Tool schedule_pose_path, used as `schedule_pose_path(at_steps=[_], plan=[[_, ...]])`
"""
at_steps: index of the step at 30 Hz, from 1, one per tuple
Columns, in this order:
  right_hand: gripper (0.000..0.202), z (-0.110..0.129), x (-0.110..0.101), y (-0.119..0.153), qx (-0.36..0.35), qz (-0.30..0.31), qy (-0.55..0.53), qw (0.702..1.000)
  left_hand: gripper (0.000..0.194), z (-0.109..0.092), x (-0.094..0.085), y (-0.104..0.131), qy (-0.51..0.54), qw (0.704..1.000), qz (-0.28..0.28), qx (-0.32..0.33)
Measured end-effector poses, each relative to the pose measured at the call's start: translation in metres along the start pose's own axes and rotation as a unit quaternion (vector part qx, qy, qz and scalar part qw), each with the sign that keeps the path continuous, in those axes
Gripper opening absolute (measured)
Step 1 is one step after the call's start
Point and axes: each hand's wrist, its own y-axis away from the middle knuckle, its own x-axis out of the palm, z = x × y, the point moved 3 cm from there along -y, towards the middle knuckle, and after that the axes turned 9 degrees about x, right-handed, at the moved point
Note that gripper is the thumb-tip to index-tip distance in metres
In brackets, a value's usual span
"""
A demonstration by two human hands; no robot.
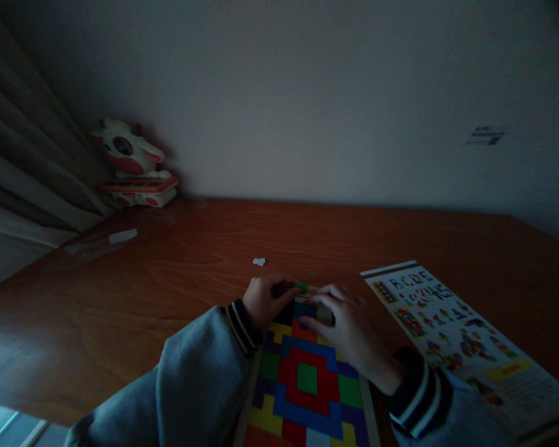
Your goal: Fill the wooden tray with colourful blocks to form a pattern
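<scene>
In front of me lies a wooden puzzle board [374, 406] filled with flat coloured blocks in red, blue, yellow, purple and green, with a green square [307, 378] at the pattern's centre. A dark gap shows near its far left corner. My left hand [266, 299] is at the far edge, thumb and fingers closed on a small green block [301, 287]. Opposite it, my right hand [345, 320] reaches over the far right corner. Its thumb and forefinger are spread above a blue block [305, 308], and its fingertips come close to the green block.
A printed pattern sheet [466, 347] lies to the right on the brown wooden table [190, 267]. White paper scraps [259, 262] lie beyond my hands. At the back left stand a cow-shaped toy keyboard [137, 171] and a curtain [23, 161]. A wall borders the far side.
</scene>
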Motion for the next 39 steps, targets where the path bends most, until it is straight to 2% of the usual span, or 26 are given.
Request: schedule_pose_path(at_steps=[4, 7, 10, 12, 14, 16, 18, 20, 24, 26, 30, 33, 39], plan=[[0.028, 0.001, -0.001, -0.001, 0.0, -0.004, -0.035, 0.999, 0.026, 0.0, 0.0, 0.0, -0.018, 1.0, -0.006, 0.013], [0.02, 0.0, -0.002, -0.001, -0.007, -0.012, -0.065, 0.998, 0.026, 0.003, 0.0, 0.0, 0.003, 1.0, -0.02, 0.013], [0.007, -0.002, -0.004, -0.002, -0.004, -0.014, -0.122, 0.992, 0.031, 0.005, 0.001, 0.0, 0.096, 0.994, -0.045, 0.005], [0.008, -0.005, -0.007, -0.003, 0.001, -0.015, -0.17, 0.985, 0.033, 0.003, 0.003, 0.0, 0.194, 0.98, -0.045, 0.012], [0.011, -0.007, -0.01, -0.003, 0.002, -0.024, -0.195, 0.981, 0.032, -0.001, 0.005, 0.0, 0.272, 0.961, -0.024, 0.035], [0.009, -0.009, -0.013, -0.003, 0.003, -0.041, -0.198, 0.979, 0.029, -0.006, 0.006, 0.001, 0.301, 0.952, 0.012, 0.051], [0.009, -0.01, -0.013, -0.004, 0.006, -0.044, -0.201, 0.979, 0.027, -0.008, 0.007, 0.002, 0.291, 0.955, 0.04, 0.044], [0.014, -0.01, -0.012, -0.003, 0.014, -0.047, -0.203, 0.978, 0.028, -0.006, 0.006, 0.001, 0.26, 0.965, 0.041, 0.02], [0.022, -0.005, -0.009, 0.004, -0.008, -0.074, -0.117, 0.99, 0.031, 0.003, 0.001, -0.002, 0.22, 0.974, -0.024, -0.039], [0.026, 0.0, -0.006, 0.009, -0.035, -0.059, -0.048, 0.997, 0.034, 0.007, 0.0, -0.004, 0.219, 0.972, -0.056, -0.056], [0.028, 0.007, -0.001, 0.016, -0.045, -0.041, 0.03, 0.998, 0.034, 0.011, 0.001, -0.005, 0.222, 0.97, -0.067, -0.065], [0.019, 0.01, 0.001, 0.017, -0.037, -0.039, 0.039, 0.998, 0.034, 0.011, 0.001, -0.004, 0.216, 0.972, -0.062, -0.071], [0.02, 0.01, 0.001, 0.016, -0.026, -0.032, -0.006, 0.999, 0.034, 0.012, 0.002, -0.002, 0.2, 0.976, -0.055, -0.072]])
